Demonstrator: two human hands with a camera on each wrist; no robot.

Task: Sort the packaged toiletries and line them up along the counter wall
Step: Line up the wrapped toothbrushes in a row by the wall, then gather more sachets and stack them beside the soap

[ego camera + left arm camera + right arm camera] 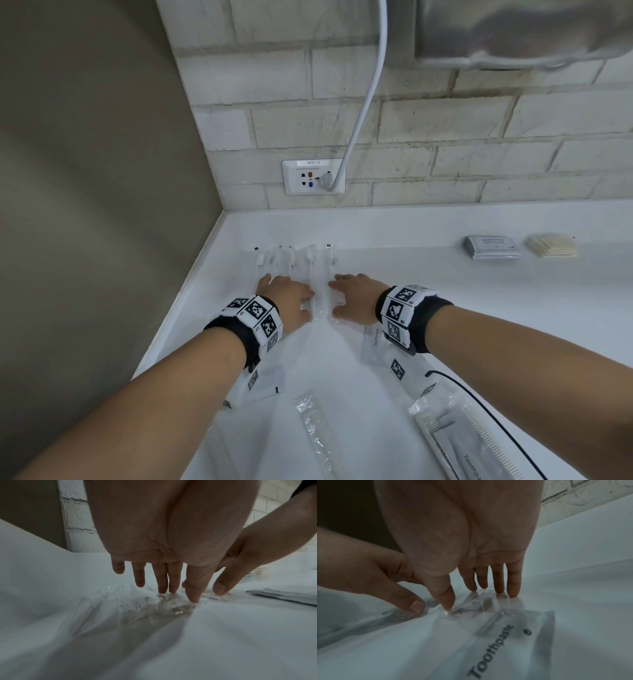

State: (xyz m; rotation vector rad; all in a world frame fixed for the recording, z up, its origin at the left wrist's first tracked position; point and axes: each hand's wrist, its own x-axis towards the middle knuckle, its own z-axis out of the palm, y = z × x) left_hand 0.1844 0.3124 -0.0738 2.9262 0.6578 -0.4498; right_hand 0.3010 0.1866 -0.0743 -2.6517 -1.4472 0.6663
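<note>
Several clear-wrapped toothbrush packets [298, 260] lie side by side near the counter's left corner, pointing at the brick wall. My left hand [291, 296] and right hand [346, 294] rest on their near ends, fingers straight, thumbs close together. In the left wrist view my left hand [180, 591] presses fingertips and thumb onto crinkled clear wrap [154, 605]. In the right wrist view my right hand [462, 597] touches the wrap [479, 601] the same way. A flat packet marked Toothpaste [496, 642] lies just under my right wrist [375, 342].
A stack of grey sachets [491, 246] and a beige stack [551, 245] sit by the back wall at the right. Wrapped combs [318, 435] [462, 442] and a small packet [263, 380] lie near the front. A wall socket [313, 176] holds a white cable.
</note>
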